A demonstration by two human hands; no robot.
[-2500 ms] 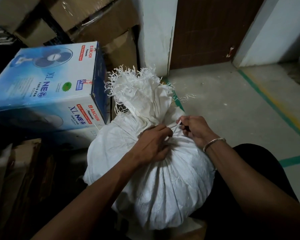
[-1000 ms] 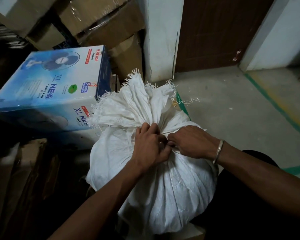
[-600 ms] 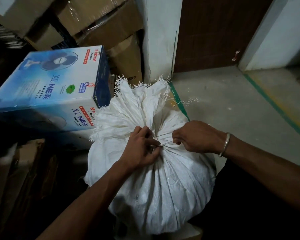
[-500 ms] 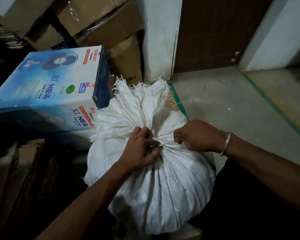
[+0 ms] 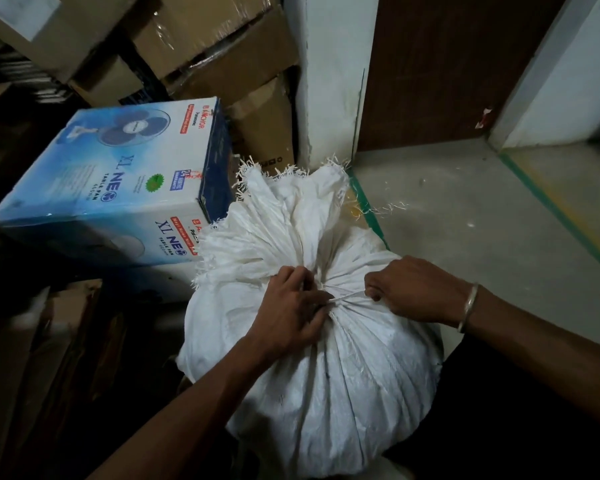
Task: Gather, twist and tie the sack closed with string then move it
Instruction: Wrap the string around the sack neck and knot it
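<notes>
Sack (image 5: 326, 393) neck gathered, left hand (image 5: 284, 320) pinching string (image 5: 349, 298) at the knot, right hand (image 5: 416, 289) curled round its taut end

We record a storeroom or warehouse corner. Taped cardboard cartons (image 5: 201, 39) are stacked against the wall, with a retail-boxed table fan (image 5: 118, 181) among them. The floor is bare concrete (image 5: 482, 237) with green painted lane lines (image 5: 363, 202), and there is a plain brown door (image 5: 447, 64).
</notes>
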